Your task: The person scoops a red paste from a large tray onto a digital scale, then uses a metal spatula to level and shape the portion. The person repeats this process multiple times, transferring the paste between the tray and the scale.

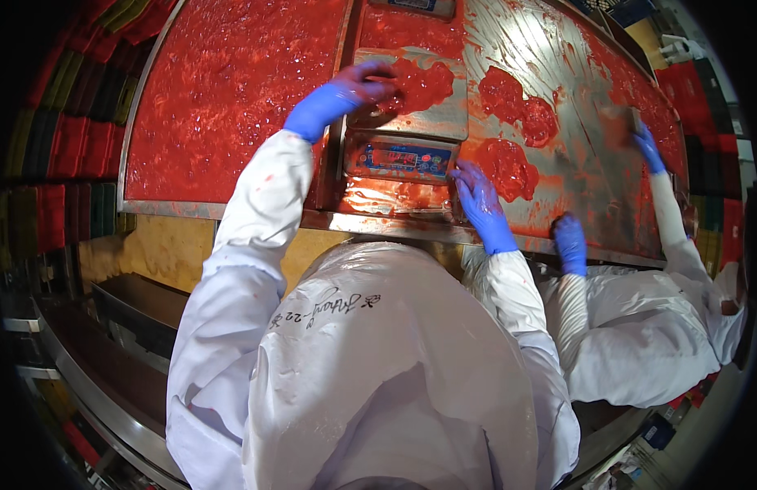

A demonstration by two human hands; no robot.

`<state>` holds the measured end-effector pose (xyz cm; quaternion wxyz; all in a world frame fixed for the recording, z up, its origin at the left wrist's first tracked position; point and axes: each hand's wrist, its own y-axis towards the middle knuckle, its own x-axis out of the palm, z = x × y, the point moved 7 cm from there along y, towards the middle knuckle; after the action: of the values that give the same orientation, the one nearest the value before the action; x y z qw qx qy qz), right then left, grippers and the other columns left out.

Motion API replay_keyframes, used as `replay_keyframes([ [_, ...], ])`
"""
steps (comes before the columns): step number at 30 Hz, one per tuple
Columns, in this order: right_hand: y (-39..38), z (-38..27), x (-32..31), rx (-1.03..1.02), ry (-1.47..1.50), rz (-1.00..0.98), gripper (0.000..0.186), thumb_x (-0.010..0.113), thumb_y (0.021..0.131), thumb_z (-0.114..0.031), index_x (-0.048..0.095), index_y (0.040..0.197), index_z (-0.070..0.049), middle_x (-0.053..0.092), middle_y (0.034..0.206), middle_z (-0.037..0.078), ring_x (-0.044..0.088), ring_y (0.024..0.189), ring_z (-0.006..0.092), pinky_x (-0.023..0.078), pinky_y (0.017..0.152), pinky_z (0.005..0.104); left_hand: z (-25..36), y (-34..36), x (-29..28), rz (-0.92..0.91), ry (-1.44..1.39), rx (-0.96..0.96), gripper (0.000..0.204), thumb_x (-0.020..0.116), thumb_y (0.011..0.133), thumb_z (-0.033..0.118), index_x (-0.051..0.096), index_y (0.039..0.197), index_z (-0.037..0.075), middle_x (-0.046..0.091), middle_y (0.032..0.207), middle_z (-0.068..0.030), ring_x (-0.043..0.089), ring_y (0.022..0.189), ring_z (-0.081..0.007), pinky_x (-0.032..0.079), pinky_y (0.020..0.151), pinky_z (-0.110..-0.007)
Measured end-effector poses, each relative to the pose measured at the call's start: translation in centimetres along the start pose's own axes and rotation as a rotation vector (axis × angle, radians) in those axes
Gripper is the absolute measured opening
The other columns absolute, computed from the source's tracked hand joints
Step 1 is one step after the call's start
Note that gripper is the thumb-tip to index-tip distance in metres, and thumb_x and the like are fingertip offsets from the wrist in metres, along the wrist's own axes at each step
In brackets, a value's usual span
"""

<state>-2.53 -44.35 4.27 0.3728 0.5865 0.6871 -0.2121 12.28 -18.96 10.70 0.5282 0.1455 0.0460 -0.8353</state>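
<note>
My left hand [346, 96], in a blue glove, is over the left edge of a scale's metal pan [439, 122]. Its fingers are apart beside a wet red pulpy mass [427, 86] spread on that pan; whether the fingertips touch it I cannot tell. Just in front of the pan is the scale's blue display panel [403, 159], smeared red. At the panel's right end rests my right hand [482, 204], also gloved in blue, fingers stretched out and holding nothing. Close to it lies a red lump [509, 169] on the metal table [574, 175], with further red lumps [517, 106] behind.
A wide metal-rimmed tray [231, 106] of red pulp fills the left. At the right a co-worker's gloved hand [648, 149] is by a blurred flat object; their other hand [569, 243] is near the table edge. Stacked coloured crates [68, 155] stand far left. Another scale [415, 6] is behind.
</note>
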Motion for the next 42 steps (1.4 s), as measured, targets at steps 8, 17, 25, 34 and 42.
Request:
replay_keyframes([
  [8,-0.7,-0.6,-1.2,0.142,0.182,0.034,0.021,0.05,0.091,-0.01,0.062,0.106,-0.002,0.056,0.123,0.014,0.05,0.12,0.0276,0.039,0.1,0.036,-14.9,-4.6,-0.8,0.132,-0.179,-0.303,0.038,0.056,0.087,0.011,0.05,0.124,0.003,0.057,0.121,-0.0108,0.054,0.112,-0.0206,0.043,0.095,-0.031],
  [17,-0.5,0.1,-1.5,0.158,0.202,0.092,0.021,0.051,0.09,-0.011,0.063,0.104,-0.002,0.058,0.119,0.014,0.05,0.119,0.0277,0.038,0.101,0.0359,-6.7,-7.7,1.4,0.028,-0.533,-0.272,0.002,0.058,0.084,0.007,0.056,0.084,0.006,0.061,0.081,-0.003,0.06,0.079,-0.0156,0.047,0.078,-0.028],
  [25,2.8,-2.0,-3.2,0.088,0.245,0.13,0.019,0.051,0.09,-0.011,0.064,0.101,-0.002,0.06,0.115,0.016,0.052,0.117,0.0306,0.04,0.099,0.0368,-2.1,0.2,-0.5,0.264,0.332,0.092,0.024,0.058,0.087,0.019,0.06,0.107,0.005,0.065,0.096,-0.0068,0.061,0.083,-0.0142,0.048,0.074,-0.027],
  [34,4.6,2.2,-5.0,0.302,0.518,0.199,0.039,0.043,0.096,-0.03,0.057,0.12,-0.003,0.058,0.119,0.014,0.052,0.115,0.0231,0.04,0.097,0.0353,-13.2,-2.4,-7.2,0.312,0.755,-0.04,0.047,0.053,0.088,0.042,0.057,0.113,0.003,0.06,0.106,-0.021,0.056,0.099,-0.0368,0.044,0.086,-0.044],
  [42,19.4,4.4,-0.6,0.3,0.534,0.226,0.051,0.033,0.098,-0.04,0.053,0.124,-0.002,0.053,0.127,0.014,0.047,0.121,0.0235,0.032,0.104,0.0341,-1.8,5.6,9.3,-0.197,0.449,0.008,0.062,0.043,0.091,0.052,0.043,0.132,0.005,0.039,0.139,-0.0169,0.036,0.129,-0.0351,0.025,0.108,-0.045],
])
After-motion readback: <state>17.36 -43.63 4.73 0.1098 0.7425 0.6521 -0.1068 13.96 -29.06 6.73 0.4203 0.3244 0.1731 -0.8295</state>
